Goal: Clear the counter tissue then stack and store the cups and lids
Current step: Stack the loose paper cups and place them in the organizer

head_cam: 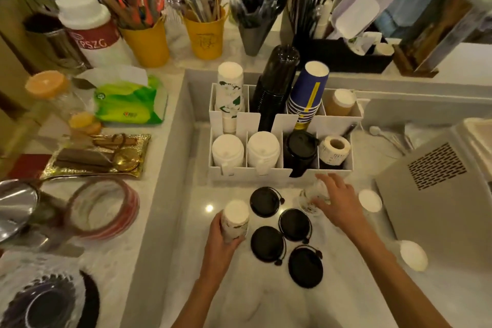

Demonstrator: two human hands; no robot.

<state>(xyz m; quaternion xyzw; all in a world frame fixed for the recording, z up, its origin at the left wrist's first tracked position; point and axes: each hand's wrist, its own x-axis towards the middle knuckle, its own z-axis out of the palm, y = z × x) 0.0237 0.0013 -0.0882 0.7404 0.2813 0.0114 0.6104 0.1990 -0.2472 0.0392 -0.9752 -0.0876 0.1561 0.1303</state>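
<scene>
The left grip (pixel 222 234) is wrapped round an upturned white cup (pixel 235 220), while the right grip (pixel 336 204) closes its fingers on a second, blurred cup (pixel 311 198) just before the organiser (pixel 279 172). Four black lids (pixel 286 231) lie between the hands on the worktop (pixel 332 298). I judge cup-stacking is in hand; next calls for nesting one cup onto the other, then gathering the two loose white cups (pixel 370 200) at right.

Two bare forearms reach in from the lower edge toward the white organiser (pixel 279 172), which stands on the worktop (pixel 346 287). No sleeve shows on either arm up to the frame's edge. The left hand (pixel 222 234) and the right hand (pixel 336 202) wear no glove, ring, watch or bracelet that can be seen. Both wrists are slim, the fingers long.
</scene>
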